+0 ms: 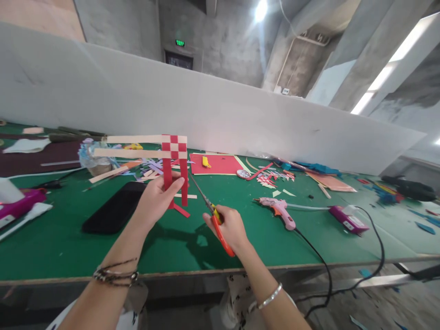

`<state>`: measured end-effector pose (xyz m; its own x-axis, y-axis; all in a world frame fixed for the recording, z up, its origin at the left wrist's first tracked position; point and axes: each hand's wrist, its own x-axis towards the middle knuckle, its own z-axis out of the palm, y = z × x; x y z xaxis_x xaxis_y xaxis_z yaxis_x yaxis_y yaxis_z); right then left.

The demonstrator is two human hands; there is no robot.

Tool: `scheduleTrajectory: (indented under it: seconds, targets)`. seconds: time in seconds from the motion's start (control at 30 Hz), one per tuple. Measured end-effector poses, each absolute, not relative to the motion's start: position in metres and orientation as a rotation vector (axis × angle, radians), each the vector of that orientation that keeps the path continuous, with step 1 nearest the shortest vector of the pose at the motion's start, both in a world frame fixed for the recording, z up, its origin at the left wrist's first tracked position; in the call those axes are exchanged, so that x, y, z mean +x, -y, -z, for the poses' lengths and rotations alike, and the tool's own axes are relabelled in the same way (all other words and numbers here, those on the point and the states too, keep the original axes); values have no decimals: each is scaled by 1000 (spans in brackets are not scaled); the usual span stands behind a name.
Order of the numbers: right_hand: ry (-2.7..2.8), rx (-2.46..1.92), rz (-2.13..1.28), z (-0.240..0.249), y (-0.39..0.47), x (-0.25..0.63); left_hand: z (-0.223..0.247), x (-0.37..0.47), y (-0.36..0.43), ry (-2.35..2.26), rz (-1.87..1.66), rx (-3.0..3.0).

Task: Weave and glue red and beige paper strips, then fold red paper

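Note:
My left hand (160, 197) pinches a woven piece of paper strips (174, 146) by its red strips, holding it upright above the table. Its top corner is a red and cream checkered weave; two cream strips stick out to the left and two red ones hang down. My right hand (228, 229) is wrapped around the orange and yellow handles of a pair of scissors (220, 229). The scissor blades point up and left, their tip close to the right-hand red strip. Whether the blades touch the paper I cannot tell.
On the green table (275, 250) lie a black phone (115, 208), a pink glue gun (280, 211) with its cord, and a purple power strip (349, 220). Behind them are red paper (220, 169) with a yellow cutter (206, 162) and scattered paper strips. A white panel (220, 114) stands behind.

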<state>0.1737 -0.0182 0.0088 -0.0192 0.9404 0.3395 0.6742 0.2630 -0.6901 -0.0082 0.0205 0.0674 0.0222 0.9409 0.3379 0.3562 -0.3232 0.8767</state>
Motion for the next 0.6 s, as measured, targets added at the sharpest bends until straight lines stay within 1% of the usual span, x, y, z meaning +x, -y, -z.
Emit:
scheduleTrajectory:
  seconds: [0.33,0.6]
  targets:
    - [1830,-1519,-330,-9,20,169,-61,-6,-26,-1254,-1418,1646]
    - [1838,-1545,-284,-14,22,170,-61,1,-28,-1289,-1370,1685]
